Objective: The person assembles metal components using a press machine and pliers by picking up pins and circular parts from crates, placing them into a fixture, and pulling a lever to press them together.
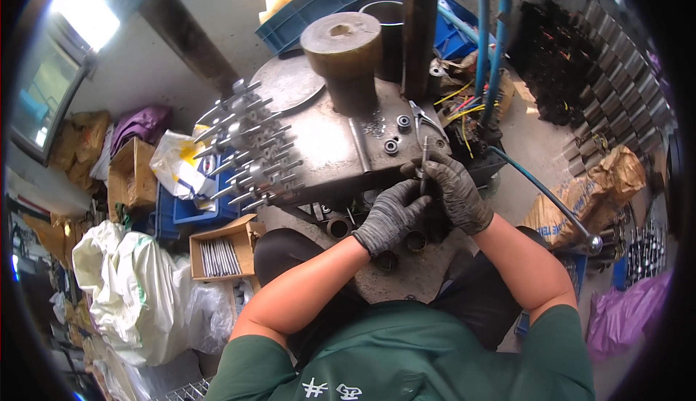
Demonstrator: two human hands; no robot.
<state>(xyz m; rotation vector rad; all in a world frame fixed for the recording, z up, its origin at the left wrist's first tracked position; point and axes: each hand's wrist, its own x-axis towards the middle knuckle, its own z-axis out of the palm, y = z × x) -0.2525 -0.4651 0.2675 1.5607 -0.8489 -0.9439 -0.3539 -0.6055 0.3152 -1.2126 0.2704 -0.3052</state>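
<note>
1 slim grey shaft (pixel 425 151) — narrow-tipped — stands between 2 gloved hands (pixel 391 216) (pixel 458 192)

We see one slim grey metal shaft (pixel 425 152), held between the grey-gloved left hand (pixel 392 217) and the grey-gloved right hand (pixel 460 194). It is at two o'clock from our view's centre, its tip pointing to twelve, its lower part partly hidden.

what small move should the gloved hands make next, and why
Probably move the slim rod over the nearer metal ring: the left hand and right hand meet around the rod, and that ring lies on the bench close by, untouched.
</note>
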